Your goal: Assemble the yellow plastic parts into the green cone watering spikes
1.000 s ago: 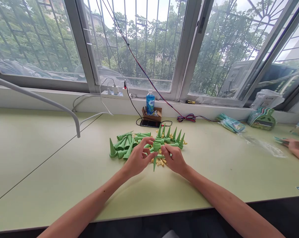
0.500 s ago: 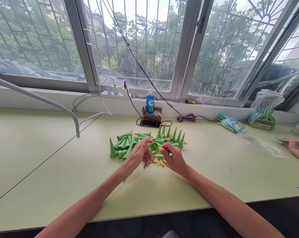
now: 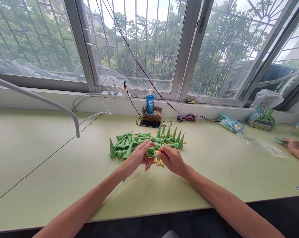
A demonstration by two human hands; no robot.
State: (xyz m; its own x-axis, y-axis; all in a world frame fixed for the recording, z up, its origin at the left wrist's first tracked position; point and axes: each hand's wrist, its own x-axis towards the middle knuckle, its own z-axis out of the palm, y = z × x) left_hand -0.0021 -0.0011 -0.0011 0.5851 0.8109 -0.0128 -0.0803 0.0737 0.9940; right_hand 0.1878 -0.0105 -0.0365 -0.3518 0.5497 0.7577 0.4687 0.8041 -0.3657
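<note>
My left hand [image 3: 141, 155] is closed around a hollow green plastic spike [image 3: 150, 152], its round open end turned up toward me. In the fingertips of my right hand [image 3: 171, 158] is a small yellow plastic piece [image 3: 157, 152], held right beside the spike's opening and partly hidden by the fingers. Behind my left hand lies a heap of green spikes [image 3: 124, 142]. Several finished-looking upright green spikes [image 3: 174, 135] stand in a row at the back right of the pile. Loose yellow pieces [image 3: 159, 162] lie on the table just below my hands.
A blue bottle [image 3: 150, 103] rises from a small cardboard box [image 3: 159, 114], with a phone [image 3: 150, 123] in front. Bundled cable [image 3: 187, 118], bagged teal items [image 3: 230, 123] and green handled tools [image 3: 262, 119] line the back. Another person's hand [image 3: 295, 145] is at the far right.
The held spike has tipped from point-down, so its open end now faces me, and it has shifted slightly left. My right hand has followed it with the yellow piece.
</note>
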